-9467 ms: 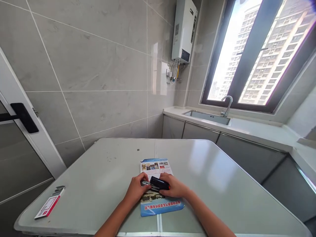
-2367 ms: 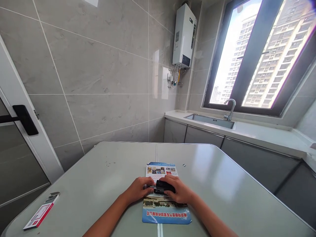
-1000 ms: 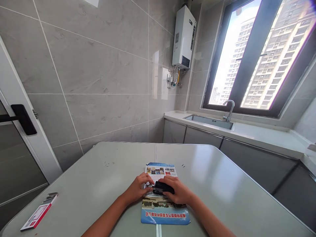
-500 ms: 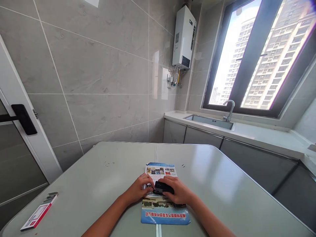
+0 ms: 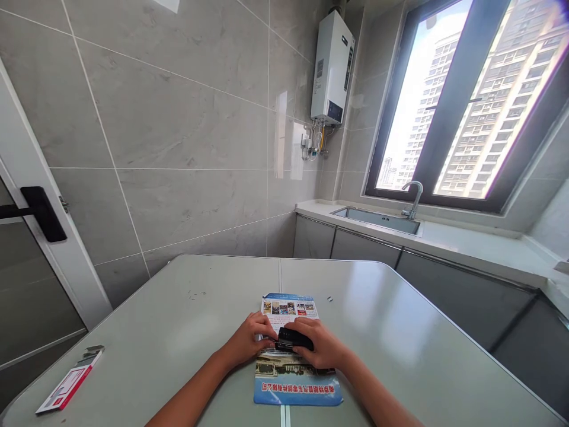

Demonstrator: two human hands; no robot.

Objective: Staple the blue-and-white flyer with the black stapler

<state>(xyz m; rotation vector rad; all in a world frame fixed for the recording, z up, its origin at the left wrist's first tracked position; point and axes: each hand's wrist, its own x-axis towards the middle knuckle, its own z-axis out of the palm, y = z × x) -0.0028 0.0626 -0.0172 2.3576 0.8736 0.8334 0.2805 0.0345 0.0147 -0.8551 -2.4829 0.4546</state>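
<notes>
A black stapler (image 5: 294, 340) lies over a printed sheet with a blue border (image 5: 297, 379), its front end pointing left. My right hand (image 5: 320, 344) is wrapped round the stapler's rear, with the thumb on the near side and the fingers on top. At the front end, the bent fingers and thumb of my left hand (image 5: 253, 338) come together and touch the stapler's tip. Whatever lies between those left fingertips is too small to make out. The sheet rests flat on the table (image 5: 213, 308), partly covered by both hands.
Small metal bits (image 5: 329, 299) lie beyond the sheet on the right, and several more specks (image 5: 197, 294) are scattered to the left. A red and white flat package (image 5: 71, 382) is near the table's left edge. A counter with a sink (image 5: 377, 218) stands behind.
My left fingertips have shifted very slightly at the stapler's front end. The right hand, the stapler and the sheet stay almost where they were.
</notes>
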